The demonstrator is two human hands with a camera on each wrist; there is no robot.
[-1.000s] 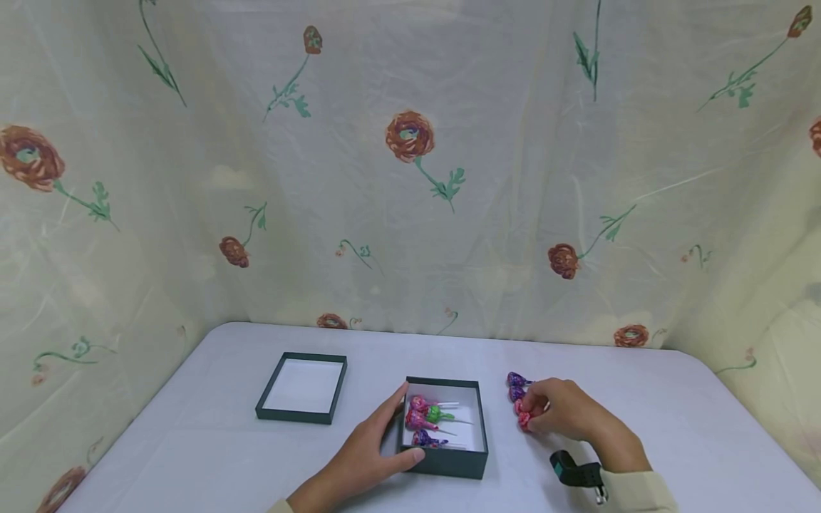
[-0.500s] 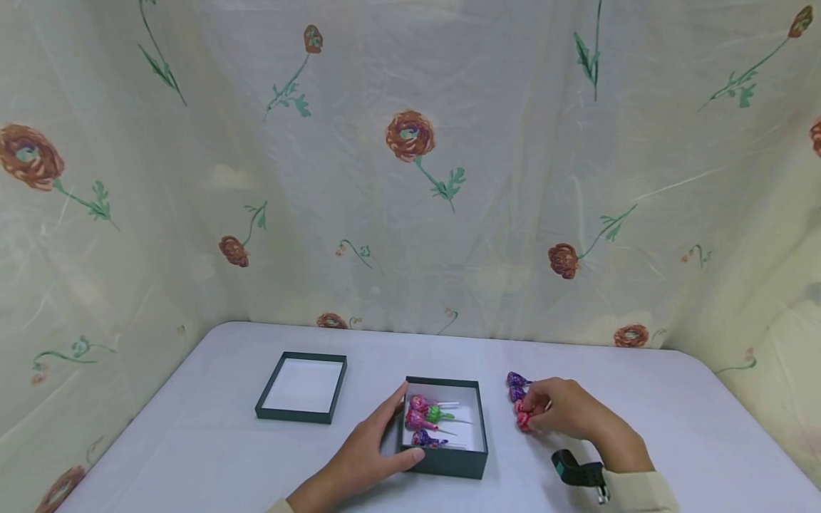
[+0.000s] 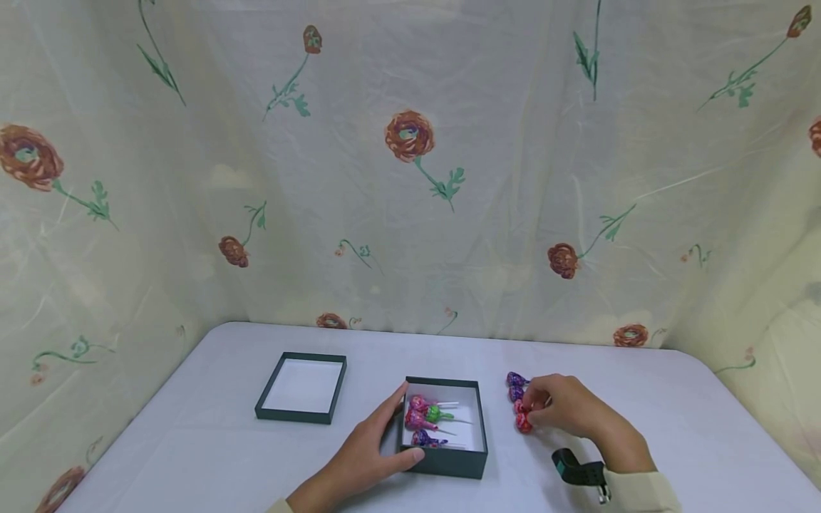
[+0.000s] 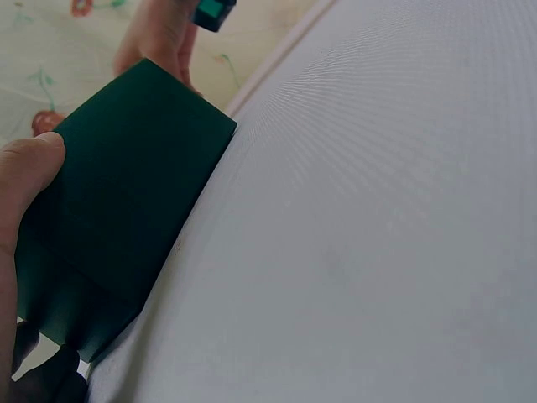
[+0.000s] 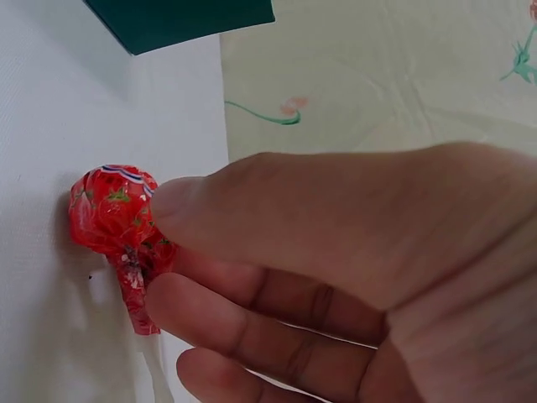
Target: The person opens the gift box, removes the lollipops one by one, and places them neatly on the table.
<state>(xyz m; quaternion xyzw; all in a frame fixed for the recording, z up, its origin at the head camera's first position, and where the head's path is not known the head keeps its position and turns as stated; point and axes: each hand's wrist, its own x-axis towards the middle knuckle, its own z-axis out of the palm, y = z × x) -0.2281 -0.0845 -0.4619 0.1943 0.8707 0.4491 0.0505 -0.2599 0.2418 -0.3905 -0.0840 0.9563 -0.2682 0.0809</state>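
Observation:
An open dark green box (image 3: 449, 463) sits on the white table with several wrapped lollipops (image 3: 426, 417) inside, pink, green and purple. My left hand (image 3: 390, 431) grips its near left corner, thumb on the front wall (image 4: 117, 227) and fingers along the left side. To the right of the box, my right hand (image 3: 532, 410) pinches a red lollipop (image 3: 522, 422) that lies on the table. In the right wrist view, the thumb and fingers (image 5: 180, 243) close on the wrapper neck just below the red head (image 5: 107, 210). Purple lollipops (image 3: 515, 380) lie just beyond it.
A second shallow dark green box part (image 3: 301, 388) with a white inside lies at the left. A flowered cloth (image 3: 410, 178) hangs behind and round the table (image 3: 192, 442). A black and teal band (image 3: 574, 470) is on my right wrist.
My right hand has edged slightly away from me while its fingers stay at the red lollipop. The left hand and the box have not moved.

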